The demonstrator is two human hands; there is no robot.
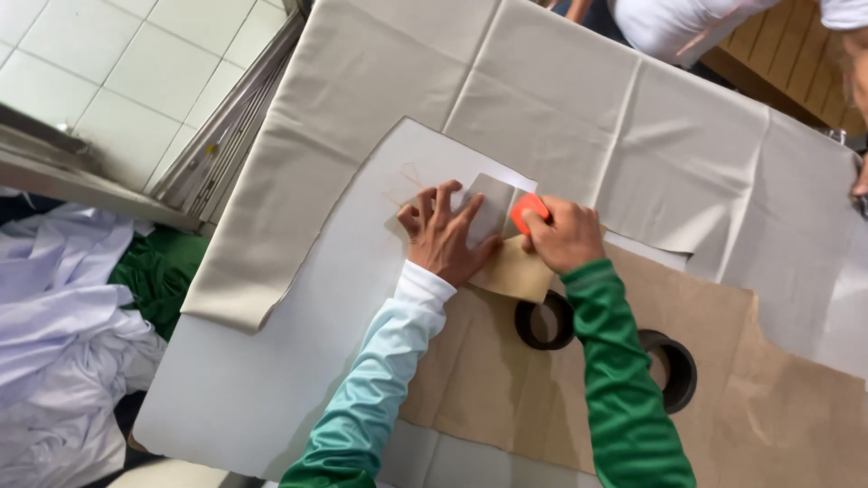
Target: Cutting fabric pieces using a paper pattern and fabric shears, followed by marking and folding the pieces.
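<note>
My left hand (pixel 445 237) lies flat with fingers spread on a small pale paper pattern piece (pixel 493 203), pinning it to the white fabric (pixel 298 334) on the table. My right hand (pixel 565 237) is closed around an orange piece of tailor's chalk (pixel 529 212), its edge touching the right side of the pattern piece. A tan card piece (pixel 515 271) sits under both wrists. Faint drawn lines show on the fabric just left of my fingers.
Beige cloth (pixel 542 90) covers the far table. Brown pattern paper (pixel 768 398) lies at lower right with two dark tape rolls (pixel 545 321) (pixel 671 369) on it. Another person in white (pixel 687 23) stands across the table. Piled lilac and green garments (pixel 72 307) lie at left.
</note>
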